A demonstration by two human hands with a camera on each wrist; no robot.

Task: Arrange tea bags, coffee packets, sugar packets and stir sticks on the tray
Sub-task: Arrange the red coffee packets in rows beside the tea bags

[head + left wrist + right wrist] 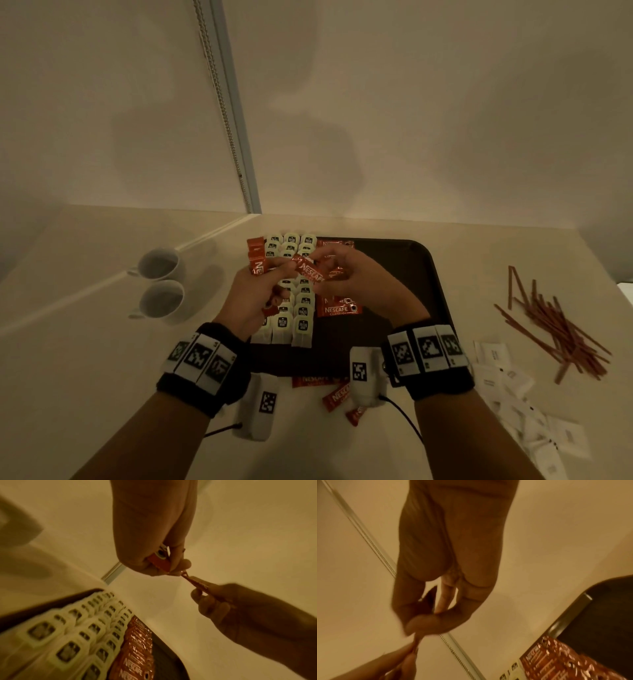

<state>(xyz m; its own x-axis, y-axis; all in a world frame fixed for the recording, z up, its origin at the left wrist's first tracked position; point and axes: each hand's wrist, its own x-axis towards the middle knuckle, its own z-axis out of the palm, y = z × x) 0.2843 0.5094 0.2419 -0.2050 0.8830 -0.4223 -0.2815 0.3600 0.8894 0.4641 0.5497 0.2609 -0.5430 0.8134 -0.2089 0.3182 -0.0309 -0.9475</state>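
A dark tray (404,274) holds rows of white tea bags (303,310) on its left side, with a column of red coffee packets (337,308) beside them. Above the tea bags my left hand (277,269) grips a bunch of red coffee packets (257,263). My right hand (325,263) pinches one coffee packet (308,269) stretched between both hands. In the left wrist view the left fingers (181,563) meet that packet's (197,582) tip. The right wrist view shows the right fingertips (419,626) pinching it.
Brown stir sticks (561,325) lie piled right of the tray, with white sugar packets (513,387) scattered nearer me. Two white cups (161,284) stand to the left. Loose coffee packets (337,395) lie on the counter by the tray's front edge.
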